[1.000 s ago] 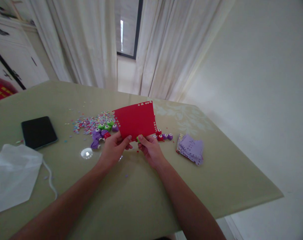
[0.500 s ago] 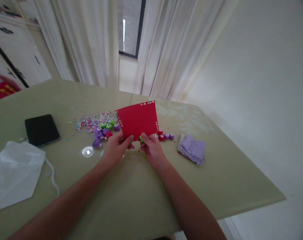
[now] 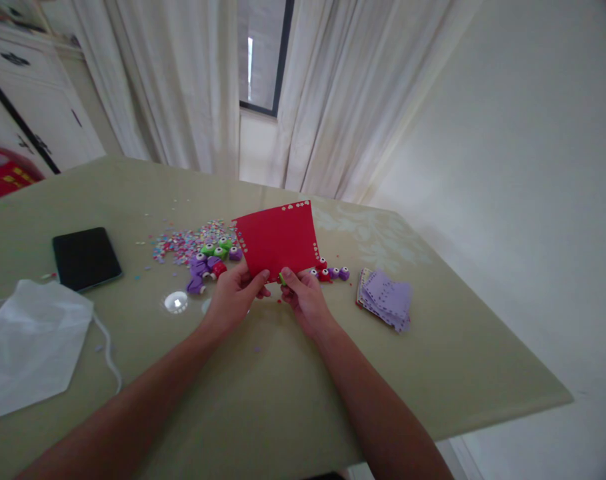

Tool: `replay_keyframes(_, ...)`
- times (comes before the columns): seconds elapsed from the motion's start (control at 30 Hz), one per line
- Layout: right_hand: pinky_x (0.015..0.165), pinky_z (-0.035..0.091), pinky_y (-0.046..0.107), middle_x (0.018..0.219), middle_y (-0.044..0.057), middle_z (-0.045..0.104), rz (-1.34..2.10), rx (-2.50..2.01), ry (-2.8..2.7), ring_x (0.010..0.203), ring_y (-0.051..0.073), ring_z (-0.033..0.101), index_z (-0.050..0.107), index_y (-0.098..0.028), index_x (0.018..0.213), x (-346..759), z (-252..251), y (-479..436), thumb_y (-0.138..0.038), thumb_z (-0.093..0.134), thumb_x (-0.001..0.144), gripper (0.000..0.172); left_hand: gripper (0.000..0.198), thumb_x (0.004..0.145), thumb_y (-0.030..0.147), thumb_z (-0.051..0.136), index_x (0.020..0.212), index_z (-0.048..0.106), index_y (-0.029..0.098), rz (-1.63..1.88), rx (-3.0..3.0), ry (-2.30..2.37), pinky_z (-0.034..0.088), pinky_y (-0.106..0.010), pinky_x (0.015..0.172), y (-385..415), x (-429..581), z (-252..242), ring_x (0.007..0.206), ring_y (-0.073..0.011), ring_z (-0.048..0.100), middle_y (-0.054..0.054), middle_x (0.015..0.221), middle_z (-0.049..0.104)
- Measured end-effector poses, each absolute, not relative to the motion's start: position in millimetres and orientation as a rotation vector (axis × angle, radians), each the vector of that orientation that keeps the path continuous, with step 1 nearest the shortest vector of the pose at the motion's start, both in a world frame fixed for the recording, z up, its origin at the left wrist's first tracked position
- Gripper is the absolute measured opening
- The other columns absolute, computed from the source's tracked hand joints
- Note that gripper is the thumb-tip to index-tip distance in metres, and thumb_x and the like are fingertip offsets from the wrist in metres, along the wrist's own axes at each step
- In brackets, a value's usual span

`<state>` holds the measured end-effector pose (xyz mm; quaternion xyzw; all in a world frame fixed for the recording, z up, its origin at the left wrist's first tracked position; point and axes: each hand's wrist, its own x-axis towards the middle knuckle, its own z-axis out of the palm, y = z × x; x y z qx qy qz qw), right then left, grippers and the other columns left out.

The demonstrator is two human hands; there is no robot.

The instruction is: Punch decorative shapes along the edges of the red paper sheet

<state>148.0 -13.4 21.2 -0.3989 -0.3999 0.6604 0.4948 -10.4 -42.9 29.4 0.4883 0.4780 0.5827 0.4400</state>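
The left arm [image 3: 133, 413] is coming in from 7 o'clock and the right arm [image 3: 377, 413] from 5 o'clock. The left hand [image 3: 231, 301] and the right hand [image 3: 307, 300] are sitting just beside each other. Both thumbs are pointing to 12 o'clock. Both hands are pinching tight.

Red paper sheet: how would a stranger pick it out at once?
Above the middle of the olive-green table, the left hand pinches the near edge of the red paper sheet; the right hand holds a green punch there. Unlike the flat lilac paper stack, it is raised, with holes punched along its edges.
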Motion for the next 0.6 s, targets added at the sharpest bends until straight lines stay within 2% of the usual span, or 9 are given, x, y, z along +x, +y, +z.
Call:
replay_keyframes(0.3, 0.051, 0.029, 0.027, 0.056, -0.005, 0.052, 1.596, -0.977, -0.979, 0.053, 0.01, 0.039, 0.064, -0.021, 0.065, 145.6, 23.2, -15.2, -0.064, 0.099, 0.057, 0.057, 0.052, 0.077, 0.065, 0.083, 0.098, 0.075, 0.018, 1.43, 1.205, 1.224, 0.059, -0.032, 0.059, -43.6, -9.3, 33.8, 0.06, -0.0213, 0.073, -0.006, 0.079, 0.08)
replay_keyframes(0.6, 0.052, 0.028, 0.027, 0.057, -0.005, 0.051, 1.59, -0.992, -0.973, 0.055, 0.01, 0.038, 0.066, -0.02, 0.069, 143.9, 21.1, -14.9, -0.066, 0.098, 0.057, 0.057, 0.05, 0.079, 0.063, 0.083, 0.097, 0.074, 0.018, 1.445, 1.201, 1.201, 0.06, -0.032, 0.059, -43.3, -8.5, 31.0, 0.061, -0.0223, 0.074, -0.004, 0.071, 0.077)
